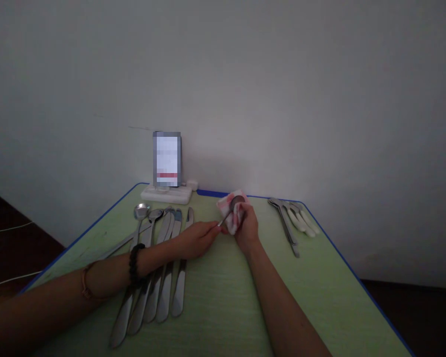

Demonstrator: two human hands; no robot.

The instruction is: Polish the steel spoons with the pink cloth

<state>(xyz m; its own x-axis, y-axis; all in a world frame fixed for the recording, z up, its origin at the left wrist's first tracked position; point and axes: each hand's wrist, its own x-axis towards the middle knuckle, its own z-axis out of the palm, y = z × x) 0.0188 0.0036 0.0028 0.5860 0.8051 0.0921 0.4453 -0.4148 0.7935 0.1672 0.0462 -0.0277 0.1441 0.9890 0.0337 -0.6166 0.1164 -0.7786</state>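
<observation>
Near the far middle of the table, my left hand is closed on the handle of a metal spoon. The spoon's bowl rests against a white and pink cloth, which my right hand grips around it. Part of the handle is hidden by my left fingers. Below and beside my left forearm lie several long-handled metal utensils, among them a round-bowled ladle, a spoon and a table knife. My forearm covers their middles.
At the right lie several dark metal spoons and white-handled utensils. A phone with a lit, blurred screen stands on a white base at the back left. The green table has a blue edge and meets a pale wall.
</observation>
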